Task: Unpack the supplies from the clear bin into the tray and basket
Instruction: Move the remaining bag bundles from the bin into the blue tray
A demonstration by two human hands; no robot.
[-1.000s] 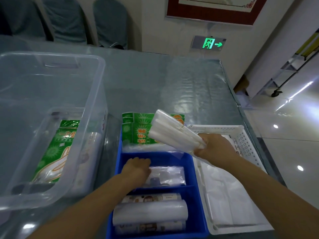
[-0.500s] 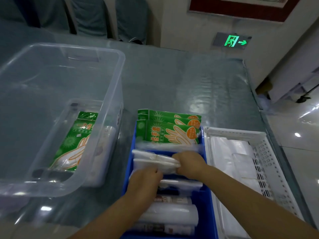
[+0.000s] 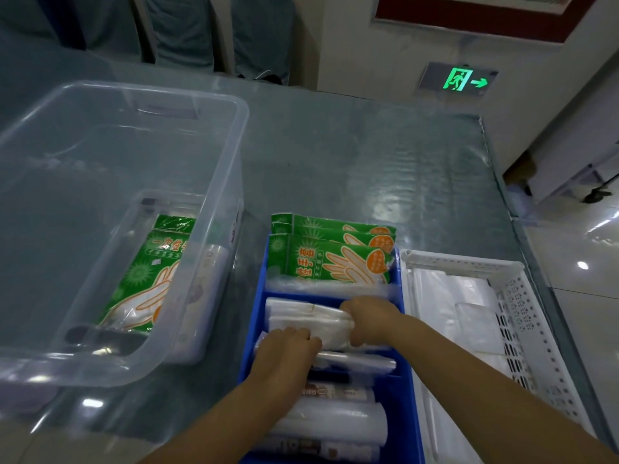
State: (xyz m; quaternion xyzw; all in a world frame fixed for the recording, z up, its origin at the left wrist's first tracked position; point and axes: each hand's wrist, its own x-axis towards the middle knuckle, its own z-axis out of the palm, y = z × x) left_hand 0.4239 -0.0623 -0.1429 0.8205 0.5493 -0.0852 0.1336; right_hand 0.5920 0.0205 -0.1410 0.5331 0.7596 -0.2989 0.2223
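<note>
A blue divided tray sits in front of me. My right hand grips a white bundle of plastic bags lying across the tray's middle compartment. My left hand rests on the bundle's near edge, fingers curled down over it. Green glove packs stand in the tray's far compartment. Rolls of plastic film fill the near one. The clear bin on the left still holds green glove packs and a roll. The white basket on the right holds flat white bags.
Everything stands on a table under a shiny plastic cover, whose right edge drops to a tiled floor. Covered chairs line the far side. A green exit sign glows on the wall.
My right hand has brought the white bundle down from above the tray into the middle compartment. My left hand has shifted from a clear packet onto the bundle's near edge.
</note>
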